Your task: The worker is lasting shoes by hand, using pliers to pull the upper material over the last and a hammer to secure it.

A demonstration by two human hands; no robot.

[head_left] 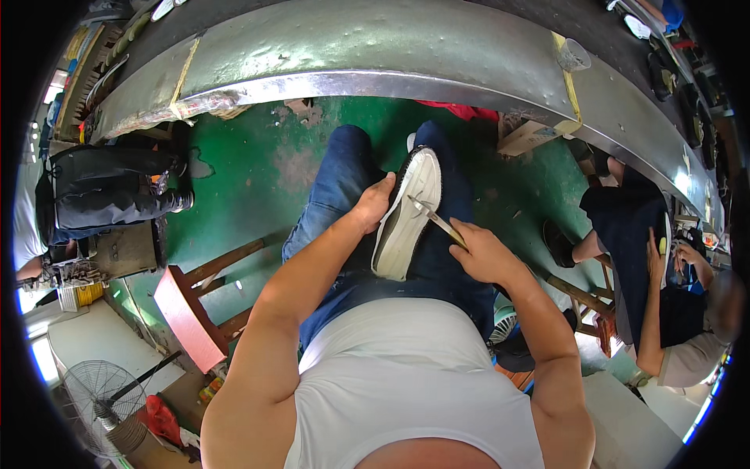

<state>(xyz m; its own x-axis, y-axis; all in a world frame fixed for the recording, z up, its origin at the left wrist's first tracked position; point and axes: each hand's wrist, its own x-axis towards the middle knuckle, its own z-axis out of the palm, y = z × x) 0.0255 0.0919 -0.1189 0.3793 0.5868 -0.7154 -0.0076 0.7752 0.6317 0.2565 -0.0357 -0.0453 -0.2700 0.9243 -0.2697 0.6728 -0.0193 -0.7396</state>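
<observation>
A pale shoe (408,215) with a dark edge lies sole side up across my lap, its toe pointing away from me. My left hand (376,205) is closed on its left edge, with part of the grip hidden behind the shoe. In my right hand (480,252) is a slim metal hammer (444,225), held by its handle. The hammer's narrow crosswise head lies over the middle of the shoe's underside. Whether it touches the surface I cannot tell.
A long metal-covered bench (375,47) curves across the front, with a clear cup (574,55) on it. At my left are a pink-topped stool (187,316) and a fan (101,406). People sit on both sides; the right one (687,336) handles something. The floor (242,172) is green.
</observation>
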